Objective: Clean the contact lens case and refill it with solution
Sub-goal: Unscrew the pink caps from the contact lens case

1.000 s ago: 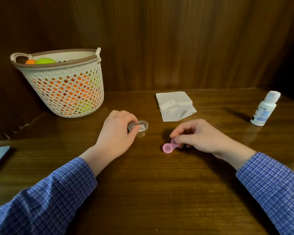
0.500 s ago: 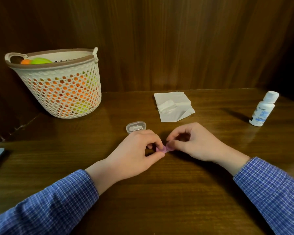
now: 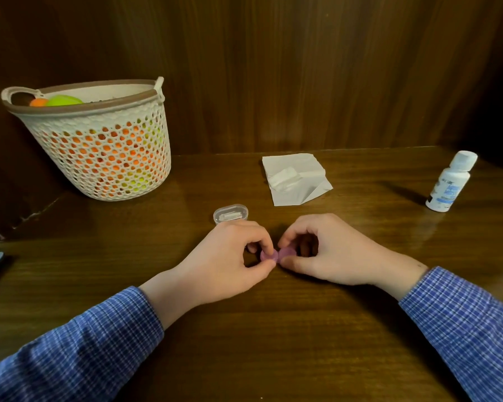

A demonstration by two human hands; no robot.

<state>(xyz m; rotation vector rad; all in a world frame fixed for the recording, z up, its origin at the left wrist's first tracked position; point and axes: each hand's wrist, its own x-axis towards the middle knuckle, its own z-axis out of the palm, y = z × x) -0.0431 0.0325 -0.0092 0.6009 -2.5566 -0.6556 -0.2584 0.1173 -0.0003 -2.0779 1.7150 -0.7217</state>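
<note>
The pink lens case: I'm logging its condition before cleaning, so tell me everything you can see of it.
The pink lens case looks like matte plastic, two round capped wells joined side by side. It sits low over the wooden table, whether touching cannot be told. The left hand pinches the left cap, the right hand the right one. Fingers hide most of it; both caps appear on.
</note>
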